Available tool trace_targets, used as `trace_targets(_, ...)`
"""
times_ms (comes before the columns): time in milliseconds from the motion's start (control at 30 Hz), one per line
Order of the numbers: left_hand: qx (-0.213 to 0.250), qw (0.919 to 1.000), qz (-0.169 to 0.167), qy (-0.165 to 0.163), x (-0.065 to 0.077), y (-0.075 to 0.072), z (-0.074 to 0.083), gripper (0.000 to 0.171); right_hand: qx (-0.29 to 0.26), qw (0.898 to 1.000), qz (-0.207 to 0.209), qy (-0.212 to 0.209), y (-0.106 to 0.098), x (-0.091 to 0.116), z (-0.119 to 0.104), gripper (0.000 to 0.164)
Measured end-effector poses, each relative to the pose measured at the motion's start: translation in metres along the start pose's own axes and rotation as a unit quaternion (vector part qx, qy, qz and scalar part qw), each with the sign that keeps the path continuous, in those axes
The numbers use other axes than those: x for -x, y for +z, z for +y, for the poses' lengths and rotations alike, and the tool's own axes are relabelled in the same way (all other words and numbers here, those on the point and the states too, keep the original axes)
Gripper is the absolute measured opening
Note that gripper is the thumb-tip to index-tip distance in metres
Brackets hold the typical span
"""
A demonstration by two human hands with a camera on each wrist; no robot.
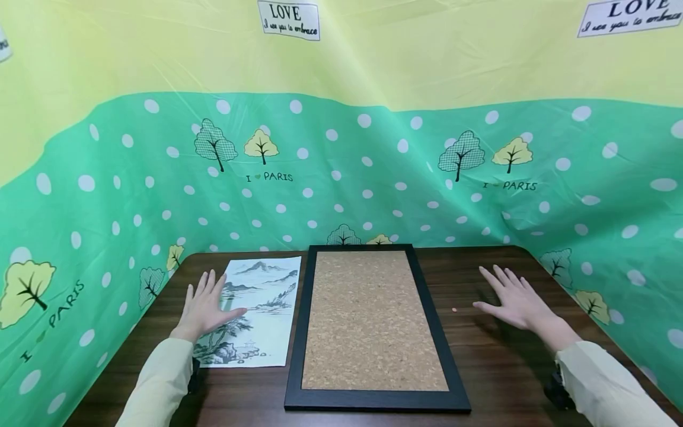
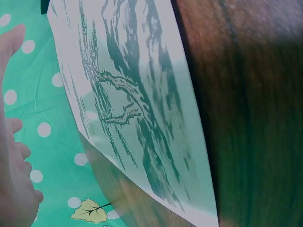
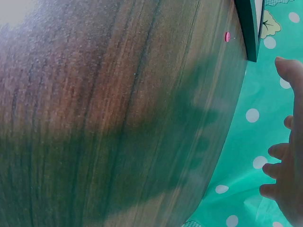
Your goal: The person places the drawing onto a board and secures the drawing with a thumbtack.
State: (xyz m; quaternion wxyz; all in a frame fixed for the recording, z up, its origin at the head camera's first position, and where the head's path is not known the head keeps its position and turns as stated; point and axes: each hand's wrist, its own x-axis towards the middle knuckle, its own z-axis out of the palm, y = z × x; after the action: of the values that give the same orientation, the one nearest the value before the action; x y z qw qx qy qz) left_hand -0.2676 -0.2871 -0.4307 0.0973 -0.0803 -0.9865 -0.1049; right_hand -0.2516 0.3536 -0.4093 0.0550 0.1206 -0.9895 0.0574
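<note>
A black-framed cork board [image 1: 373, 320] lies on the dark wooden table. To its left is a sheet with an ink landscape painting [image 1: 272, 332], its mountains, trees and rocks in grey and black. My left hand [image 1: 205, 305], fingers spread, hovers over the sheet's left side and hides part of it. On the other side of the board my right hand [image 1: 514, 299] is held above the table with spread fingers, holding nothing. Between the board and this hand lies a small pink thumbtack [image 3: 227, 36]. The left wrist view shows the painting [image 2: 128, 94] lying beneath the hand.
The brown table [image 1: 240, 397] ends at the back against a green and yellow curtain [image 1: 368, 160] printed with dots and trees. This cloth also hangs along both sides. Both wrists carry a black strapped device [image 1: 557, 388].
</note>
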Motion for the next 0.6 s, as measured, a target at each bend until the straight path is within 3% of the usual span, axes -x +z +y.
trace_targets(233,0.007,0.9997,-0.018,-0.012,0.001,0.000,-0.002,0.106,-0.004,1.000,-0.001,-0.006,0.002,0.002,-0.001,0.086)
trace_targets(500,0.008,0.9999,-0.005,-0.005,0.003,0.000,-0.008,0.103,-0.013,1.000,0.008,-0.024,0.004,0.002,-0.005,0.081)
trace_targets(600,0.029,0.9992,-0.018,-0.023,0.005,-0.002,-0.010,0.103,-0.027,0.999,0.006,-0.022,0.004,0.002,-0.007,0.079)
